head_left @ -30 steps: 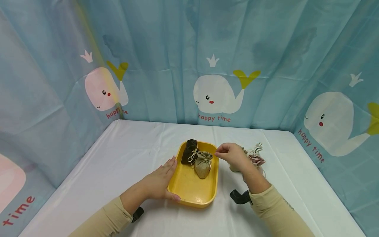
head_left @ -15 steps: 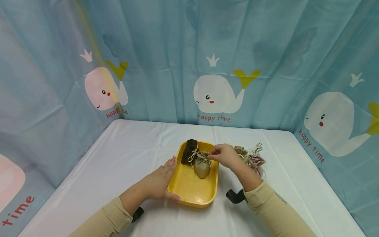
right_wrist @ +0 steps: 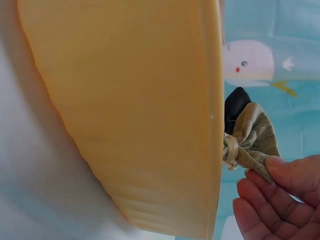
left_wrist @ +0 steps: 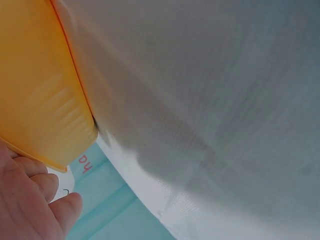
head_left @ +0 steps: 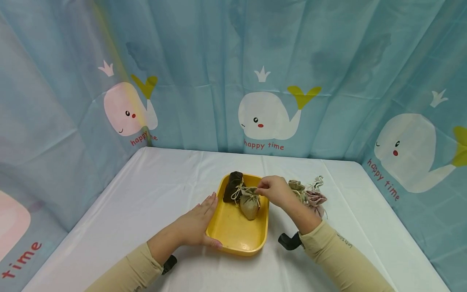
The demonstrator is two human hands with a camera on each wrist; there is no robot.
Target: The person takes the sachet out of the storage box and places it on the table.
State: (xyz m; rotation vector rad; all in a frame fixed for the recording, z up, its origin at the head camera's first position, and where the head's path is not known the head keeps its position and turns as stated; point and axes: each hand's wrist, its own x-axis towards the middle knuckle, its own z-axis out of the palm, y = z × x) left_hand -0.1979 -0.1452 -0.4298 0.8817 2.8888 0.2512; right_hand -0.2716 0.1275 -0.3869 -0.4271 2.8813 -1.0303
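Note:
My left hand lies along the left wall of a yellow plastic tray, fingers straight against its rim. With thumb and forefinger, my right hand pinches the gathered top of an olive-beige drawstring pouch that sits in the tray. The right wrist view shows the pinched cloth of the pouch above the rim, its cord tied round the neck. Beside it in the tray's far left corner leans a dark brown drawstring pouch.
Right of the tray, partly behind my right forearm, several small pouches stand together: an olive pouch, a white pouch and a pinkish pouch. A white cloth covers the table, and a blue curtain hangs behind it.
My right hand has moved left from over the tray's right rim to the beige pouch and now pinches its top. The left hand and tray have stayed in place.

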